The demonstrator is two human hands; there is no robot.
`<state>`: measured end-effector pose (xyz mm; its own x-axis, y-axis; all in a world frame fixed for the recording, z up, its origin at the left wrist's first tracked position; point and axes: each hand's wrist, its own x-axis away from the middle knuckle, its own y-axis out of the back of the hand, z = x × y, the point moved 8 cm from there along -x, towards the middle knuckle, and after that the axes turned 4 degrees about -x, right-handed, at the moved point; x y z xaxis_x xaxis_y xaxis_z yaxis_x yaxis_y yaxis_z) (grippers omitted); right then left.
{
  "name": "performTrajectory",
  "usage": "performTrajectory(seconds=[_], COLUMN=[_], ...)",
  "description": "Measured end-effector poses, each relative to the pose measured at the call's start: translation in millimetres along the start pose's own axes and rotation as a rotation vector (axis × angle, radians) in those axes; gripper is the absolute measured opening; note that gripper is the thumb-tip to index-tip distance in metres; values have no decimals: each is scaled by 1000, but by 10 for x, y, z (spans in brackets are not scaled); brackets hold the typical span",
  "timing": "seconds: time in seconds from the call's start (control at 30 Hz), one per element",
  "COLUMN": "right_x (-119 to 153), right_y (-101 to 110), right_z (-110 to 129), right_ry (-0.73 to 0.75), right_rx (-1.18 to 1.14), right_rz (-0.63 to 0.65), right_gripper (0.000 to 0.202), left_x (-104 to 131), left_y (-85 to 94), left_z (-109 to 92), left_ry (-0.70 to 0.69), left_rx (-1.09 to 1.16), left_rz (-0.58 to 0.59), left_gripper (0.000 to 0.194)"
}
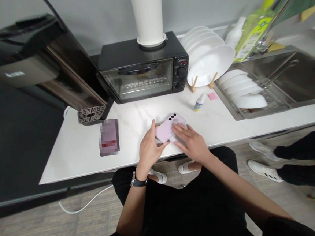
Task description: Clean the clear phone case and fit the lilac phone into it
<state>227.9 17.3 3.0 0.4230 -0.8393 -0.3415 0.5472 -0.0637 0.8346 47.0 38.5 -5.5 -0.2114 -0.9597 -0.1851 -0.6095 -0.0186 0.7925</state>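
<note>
A lilac phone (163, 132) is at the counter's front part, its back with several dark camera lenses turned up. My left hand (150, 148) grips its left end, thumb along the near edge and fingers at the far side. Flat across the phone's right part lie the outstretched fingers of my right hand (191, 140). A pale, blurry patch shows by those fingertips; I cannot make out what it is. Beyond my right hand stands a small white spray bottle (199, 102), with a pink sticky note (212, 96) beside it.
A black toaster oven (142, 66) bears a stack of white cups (148, 17). Left are a drinks machine (60, 75) and a pixelated flat item (108, 137). Right are racked plates (210, 65), bowls (248, 101) and a sink (302, 68). Another person's legs (306, 152) show lower right.
</note>
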Motion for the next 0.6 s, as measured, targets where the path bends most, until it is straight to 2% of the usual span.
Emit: performTrajectory(seconds=[0.07,0.13,0.2,0.27,0.33,0.4,0.5,0.6], right_x=[-141,-319,-462,-506,-435,-284,-42,26], right_y=[58,17,-98,-221,-294,-291,-164,22], right_z=[-212,-238,-67,204,440,552,452,92], right_ry=[-85,-113,-66,11,70,100,111,31], right_rx=[46,63,38,-9,-46,-62,-63,-20], right_rz=[-33,-34,-12,11,29,43,54,17], right_gripper=[57,60,64,68,70,69,68,68], left_x=[-4,-4,3,15,27,32,22,4], left_y=[-2,-6,-6,0,4,5,11,8], left_z=[1,16,26,27,32,43,40,14], left_ry=[6,7,-10,-37,-47,-32,-6,0], left_rx=[-6,-5,8,25,29,27,26,21], left_rz=[-1,-3,-5,-3,7,17,14,13], left_gripper=[114,114,112,107,103,104,110,113])
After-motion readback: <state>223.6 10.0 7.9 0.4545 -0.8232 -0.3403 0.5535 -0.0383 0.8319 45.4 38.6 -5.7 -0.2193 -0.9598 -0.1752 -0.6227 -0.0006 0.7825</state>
